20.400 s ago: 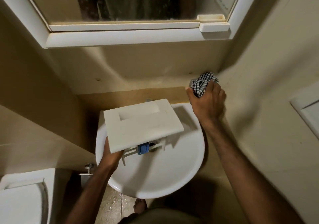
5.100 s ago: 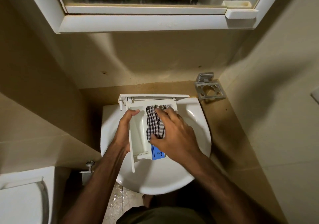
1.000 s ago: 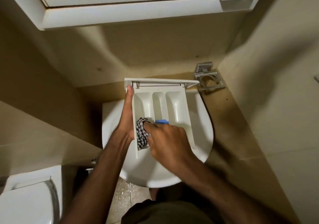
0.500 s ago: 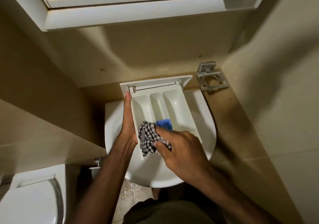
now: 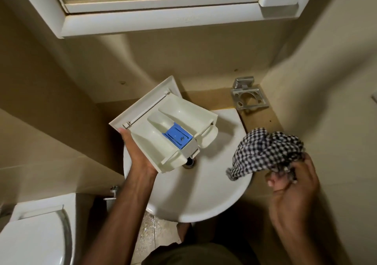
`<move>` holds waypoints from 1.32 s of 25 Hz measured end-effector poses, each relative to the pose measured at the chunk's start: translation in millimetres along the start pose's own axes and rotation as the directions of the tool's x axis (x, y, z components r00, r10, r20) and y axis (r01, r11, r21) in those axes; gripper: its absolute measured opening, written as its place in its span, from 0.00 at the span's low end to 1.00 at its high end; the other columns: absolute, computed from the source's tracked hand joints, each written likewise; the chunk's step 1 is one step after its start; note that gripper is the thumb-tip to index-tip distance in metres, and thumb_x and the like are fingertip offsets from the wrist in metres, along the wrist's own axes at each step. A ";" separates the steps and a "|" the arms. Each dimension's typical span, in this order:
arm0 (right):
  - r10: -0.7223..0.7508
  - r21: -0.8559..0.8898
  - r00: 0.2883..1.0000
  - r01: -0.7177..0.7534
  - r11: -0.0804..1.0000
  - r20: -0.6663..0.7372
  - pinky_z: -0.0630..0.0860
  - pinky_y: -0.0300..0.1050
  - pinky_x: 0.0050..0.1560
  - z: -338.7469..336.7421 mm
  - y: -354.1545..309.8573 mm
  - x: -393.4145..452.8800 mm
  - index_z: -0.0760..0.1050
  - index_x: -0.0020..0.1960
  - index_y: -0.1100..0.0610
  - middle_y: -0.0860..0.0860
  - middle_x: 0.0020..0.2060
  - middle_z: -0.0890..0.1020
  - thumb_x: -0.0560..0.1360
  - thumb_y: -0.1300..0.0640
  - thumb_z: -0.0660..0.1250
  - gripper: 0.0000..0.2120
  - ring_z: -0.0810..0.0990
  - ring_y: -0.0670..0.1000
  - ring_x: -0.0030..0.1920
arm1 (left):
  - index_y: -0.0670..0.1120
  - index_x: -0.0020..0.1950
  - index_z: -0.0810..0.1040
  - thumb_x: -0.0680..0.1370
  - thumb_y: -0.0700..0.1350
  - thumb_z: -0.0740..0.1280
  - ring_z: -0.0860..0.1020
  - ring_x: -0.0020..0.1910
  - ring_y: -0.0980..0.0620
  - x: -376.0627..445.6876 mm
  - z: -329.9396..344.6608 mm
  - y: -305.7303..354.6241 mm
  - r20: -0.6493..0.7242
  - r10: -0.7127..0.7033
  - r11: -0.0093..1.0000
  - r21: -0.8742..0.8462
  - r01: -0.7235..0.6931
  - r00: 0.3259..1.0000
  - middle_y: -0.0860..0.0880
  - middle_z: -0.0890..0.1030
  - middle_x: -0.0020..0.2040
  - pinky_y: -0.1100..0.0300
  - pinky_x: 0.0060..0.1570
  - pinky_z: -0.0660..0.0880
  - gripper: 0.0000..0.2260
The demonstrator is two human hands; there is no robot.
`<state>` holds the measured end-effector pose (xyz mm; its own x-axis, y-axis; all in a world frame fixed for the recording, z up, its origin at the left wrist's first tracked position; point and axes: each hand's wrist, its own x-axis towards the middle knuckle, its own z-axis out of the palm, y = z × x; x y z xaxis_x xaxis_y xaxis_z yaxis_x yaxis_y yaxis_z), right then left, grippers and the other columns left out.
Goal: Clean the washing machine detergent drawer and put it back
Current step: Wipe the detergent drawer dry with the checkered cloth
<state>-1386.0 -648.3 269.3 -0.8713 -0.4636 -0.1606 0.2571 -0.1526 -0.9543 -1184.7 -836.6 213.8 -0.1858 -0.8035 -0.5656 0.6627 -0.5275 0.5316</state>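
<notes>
Here left hand (image 5: pixel 140 158) grips drawer (image 5: pixel 163 125) over sink (image 5: pixel 204 199); right fingers (image 5: pixel 273 181) seemingly clutch cloth (image 5: pixel 263 152)

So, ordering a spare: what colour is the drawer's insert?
Blue insert, clearest in the head view.

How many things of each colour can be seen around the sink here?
White: 4, the drawer, sink, toilet, cabinet
Blue: 1, the insert
Checked black and white: 1, the cloth
Silver: 1, the holder
Total: 7
</notes>
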 end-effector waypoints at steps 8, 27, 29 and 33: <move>-0.454 -0.445 0.688 0.719 0.534 0.566 0.79 0.46 0.52 59.2 61.2 -39.5 0.73 0.66 0.56 0.54 0.59 0.77 0.78 0.40 0.70 0.25 0.78 0.54 0.58 | 0.51 0.70 0.78 0.81 0.69 0.52 0.88 0.43 0.44 -6.8 0.4 -15.4 -0.089 0.025 1.000 -0.012 -0.026 0.996 0.44 0.88 0.52 0.47 0.40 0.85 0.30; -0.382 -0.629 0.811 0.585 0.512 0.444 0.81 0.48 0.42 43.4 68.8 -3.6 0.79 0.64 0.55 0.50 0.53 0.78 0.76 0.50 0.70 0.18 0.80 0.51 0.50 | 0.52 0.65 0.78 0.82 0.67 0.52 0.87 0.39 0.47 -8.3 -13.4 0.5 -0.099 0.080 0.995 -0.056 -0.086 0.992 0.47 0.85 0.49 0.53 0.35 0.84 0.25; -0.494 -0.553 0.778 0.625 0.551 0.388 0.81 0.46 0.45 42.5 63.3 3.2 0.80 0.63 0.60 0.52 0.53 0.79 0.76 0.54 0.73 0.17 0.80 0.50 0.51 | 0.52 0.70 0.77 0.81 0.68 0.53 0.85 0.44 0.46 -9.2 -14.9 -0.6 -0.084 0.079 0.996 -0.034 -0.082 0.993 0.47 0.84 0.53 0.52 0.40 0.84 0.28; -0.421 -0.508 0.635 0.772 0.383 0.648 0.78 0.47 0.44 51.6 54.0 6.8 0.81 0.62 0.55 0.51 0.52 0.78 0.74 0.52 0.72 0.17 0.80 0.54 0.51 | 0.52 0.73 0.76 0.81 0.68 0.52 0.86 0.43 0.46 -12.2 -11.7 -7.6 -0.051 0.087 0.996 -0.018 -0.088 0.995 0.47 0.86 0.49 0.52 0.42 0.84 0.30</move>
<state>-1356.4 -704.7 229.7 -0.3910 -0.7955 0.4628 -0.7860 0.0270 -0.6176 -1179.0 -819.5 209.3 -0.0901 -0.8315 -0.5482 0.6898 -0.4492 0.5679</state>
